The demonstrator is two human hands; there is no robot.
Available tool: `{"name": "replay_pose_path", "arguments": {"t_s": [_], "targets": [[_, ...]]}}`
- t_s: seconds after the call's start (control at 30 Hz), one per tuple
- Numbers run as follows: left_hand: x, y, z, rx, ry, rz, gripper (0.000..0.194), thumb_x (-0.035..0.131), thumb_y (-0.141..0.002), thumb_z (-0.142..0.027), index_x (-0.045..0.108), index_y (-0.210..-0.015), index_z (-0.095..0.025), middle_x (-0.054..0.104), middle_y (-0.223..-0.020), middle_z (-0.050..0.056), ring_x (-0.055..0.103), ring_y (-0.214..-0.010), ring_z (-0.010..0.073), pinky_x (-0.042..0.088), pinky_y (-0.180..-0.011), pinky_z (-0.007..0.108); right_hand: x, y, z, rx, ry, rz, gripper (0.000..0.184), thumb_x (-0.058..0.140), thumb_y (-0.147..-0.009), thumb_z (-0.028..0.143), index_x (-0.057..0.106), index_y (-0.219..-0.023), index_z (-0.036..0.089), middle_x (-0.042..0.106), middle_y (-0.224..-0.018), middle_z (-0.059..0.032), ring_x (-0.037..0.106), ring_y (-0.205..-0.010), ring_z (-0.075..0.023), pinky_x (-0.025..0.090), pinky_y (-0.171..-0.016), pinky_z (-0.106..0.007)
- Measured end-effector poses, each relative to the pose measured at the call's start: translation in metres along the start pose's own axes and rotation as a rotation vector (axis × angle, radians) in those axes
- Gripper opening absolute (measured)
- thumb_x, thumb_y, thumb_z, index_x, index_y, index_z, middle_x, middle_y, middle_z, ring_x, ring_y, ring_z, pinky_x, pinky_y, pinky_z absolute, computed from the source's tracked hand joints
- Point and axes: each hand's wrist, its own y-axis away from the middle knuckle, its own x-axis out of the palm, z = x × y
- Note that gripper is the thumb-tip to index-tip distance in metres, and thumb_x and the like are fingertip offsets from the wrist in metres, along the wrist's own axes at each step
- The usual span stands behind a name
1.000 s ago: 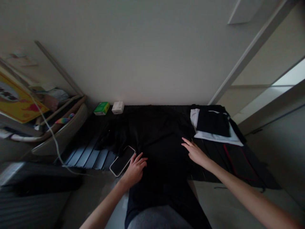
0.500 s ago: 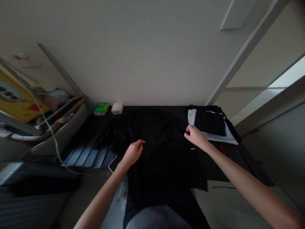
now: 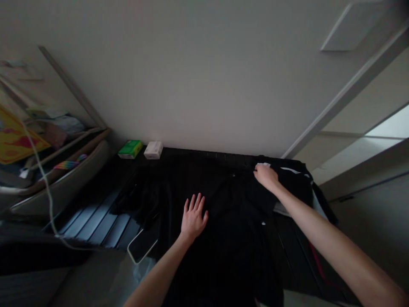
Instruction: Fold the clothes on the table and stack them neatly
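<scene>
A black garment (image 3: 230, 204) lies spread over a dark slatted surface (image 3: 96, 217). My left hand (image 3: 193, 216) rests flat on its middle, fingers spread and open. My right hand (image 3: 266, 175) reaches to the garment's far right corner, fingers curled down on the cloth next to a small white tag. A phone (image 3: 141, 248) lies face up at the near left edge, partly under the cloth.
A green box (image 3: 129, 149) and a white box (image 3: 153, 149) stand against the wall at the back left. Folded dark and white clothes (image 3: 298, 187) sit at the right. A cluttered shelf (image 3: 47, 170) with a white cable is on the left.
My left hand has opened flat on the garment. My right hand moved farther back and right with the cloth, which now covers much of the folded pile. The view shifted.
</scene>
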Motion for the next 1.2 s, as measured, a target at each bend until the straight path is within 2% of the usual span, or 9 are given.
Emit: {"name": "replay_pose_path", "arguments": {"t_s": [0.13,0.23,0.47,0.57,0.7,0.8,0.93,1.1,1.2], "targets": [[-0.002,-0.003,-0.001,0.001,-0.009,0.022,0.055,0.038,-0.095,-0.037,0.032,-0.147,-0.025,0.027,-0.156,0.002,0.020,-0.145,0.0243,0.021,-0.118,0.049,-0.023,-0.058,-0.018,0.040,0.033,-0.166,0.036,0.032,-0.097,0.015,0.063,-0.113,0.006,0.061,-0.111,-0.0241,0.059,-0.100,-0.0265,0.039,-0.084,-0.042],[-0.003,-0.003,-0.002,-0.005,-0.007,0.031,0.055,0.039,-0.095,-0.037,0.032,-0.148,-0.026,0.026,-0.157,0.001,0.020,-0.145,0.0243,0.022,-0.117,0.050,-0.016,-0.070,-0.010,0.054,0.057,-0.260,0.042,0.025,-0.096,0.009,0.055,-0.123,-0.001,0.054,-0.122,-0.0298,0.047,-0.118,-0.0315,0.030,-0.096,-0.049],[-0.006,-0.003,-0.002,-0.026,0.045,0.032,0.058,0.043,-0.093,-0.039,0.031,-0.148,-0.027,0.026,-0.157,0.001,0.020,-0.145,0.0243,0.019,-0.119,0.048,0.070,0.019,0.079,-0.477,-0.030,-0.143,0.051,0.041,-0.095,0.037,0.043,-0.142,0.018,0.029,-0.155,-0.0121,0.020,-0.143,-0.0301,0.021,-0.112,-0.047],[-0.003,0.001,-0.004,-0.027,0.081,0.044,0.057,0.043,-0.093,-0.040,0.032,-0.147,-0.027,0.027,-0.156,0.002,0.021,-0.145,0.0247,0.018,-0.119,0.048,0.097,0.056,0.103,-0.471,-0.102,-0.018,0.055,0.035,-0.096,0.046,0.032,-0.148,0.027,0.024,-0.158,-0.0049,0.019,-0.144,-0.0279,0.020,-0.114,-0.048],[-0.003,-0.008,0.007,-0.075,0.166,0.019,0.053,0.038,-0.094,-0.032,0.031,-0.146,-0.025,0.033,-0.154,0.005,0.029,-0.142,0.0215,0.023,-0.117,0.046,0.107,0.069,0.108,-0.416,-0.127,-0.029,0.057,0.033,-0.097,0.046,0.025,-0.151,0.029,0.022,-0.159,-0.0044,0.018,-0.145,-0.0271,0.016,-0.115,-0.050],[-0.026,-0.045,0.039,-0.179,0.168,-0.112,0.049,0.038,-0.092,-0.023,0.037,-0.141,-0.019,0.031,-0.154,0.010,0.029,-0.142,0.0211,0.022,-0.117,0.043,0.108,0.069,0.106,-0.366,-0.116,-0.084,0.058,0.033,-0.097,0.048,0.030,-0.150,0.025,0.020,-0.159,-0.0074,0.017,-0.145,-0.0294,0.013,-0.115,-0.051],[-0.074,-0.113,0.115,-0.388,0.117,-0.237,0.053,0.044,-0.089,-0.021,0.033,-0.141,-0.014,0.027,-0.155,0.016,0.028,-0.142,0.0275,0.023,-0.114,0.044,0.107,0.071,0.107,-0.339,-0.117,-0.094,0.058,0.032,-0.097,0.047,0.032,-0.149,0.020,0.023,-0.158,-0.0105,0.019,-0.144,-0.0283,0.012,-0.115,-0.049],[-0.097,-0.155,0.186,-0.691,0.269,-0.083,0.076,0.075,-0.071,-0.032,0.039,-0.133,-0.008,0.048,-0.136,0.027,0.033,-0.136,0.0420,0.025,-0.109,0.055,0.104,0.071,0.109,-0.336,-0.139,-0.079,0.057,0.033,-0.097,0.045,0.032,-0.148,0.021,0.024,-0.158,-0.0095,0.022,-0.143,-0.0266,0.013,-0.115,-0.048],[-0.095,-0.164,0.199,-0.685,0.428,-0.021,0.050,0.082,-0.060,-0.026,0.059,-0.103,-0.015,0.066,-0.110,0.017,0.052,-0.121,0.0394,0.035,-0.104,0.047,0.105,0.070,0.109,-0.335,-0.146,-0.081,0.057,0.034,-0.096,0.044,0.032,-0.148,0.022,0.025,-0.157,-0.0082,0.023,-0.143,-0.0265,0.014,-0.115,-0.048]]}}
